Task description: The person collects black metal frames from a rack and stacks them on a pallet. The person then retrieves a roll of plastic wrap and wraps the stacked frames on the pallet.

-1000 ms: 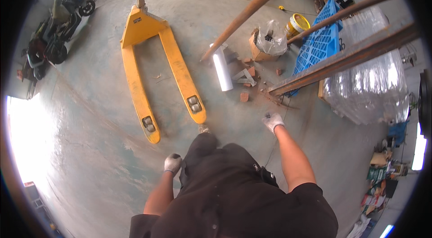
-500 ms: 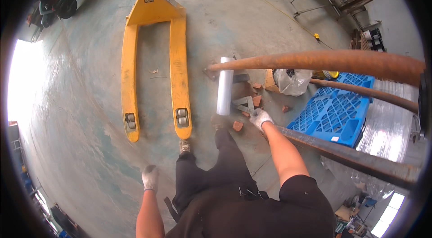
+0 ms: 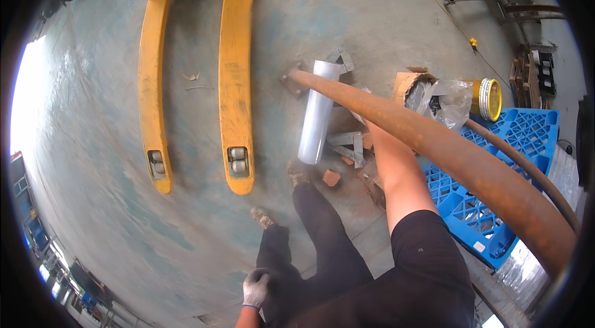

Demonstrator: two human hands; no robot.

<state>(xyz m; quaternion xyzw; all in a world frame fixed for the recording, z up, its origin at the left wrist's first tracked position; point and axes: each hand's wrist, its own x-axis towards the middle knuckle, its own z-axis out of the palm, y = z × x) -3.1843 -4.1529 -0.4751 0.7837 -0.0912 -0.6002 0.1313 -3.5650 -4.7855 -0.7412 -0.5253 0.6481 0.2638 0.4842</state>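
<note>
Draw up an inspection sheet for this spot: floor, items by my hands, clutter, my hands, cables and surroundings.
Surface: grey floor, scuffed, with darker greenish patches.
Items by the hands: a roll of clear film, partly crossed in view by a rusty pipe.
Clutter: brick pieces, an L-shaped metal piece, an open cardboard box with clear plastic.
Hands: left hand gloved, by the left leg; right hand mostly hidden behind the pipe, grip unclear.
Cables: one thin cord-like line on the floor, upper right, with a yellow piece.
Surroundings: yellow pallet truck, blue pallet, yellow bucket.
</note>
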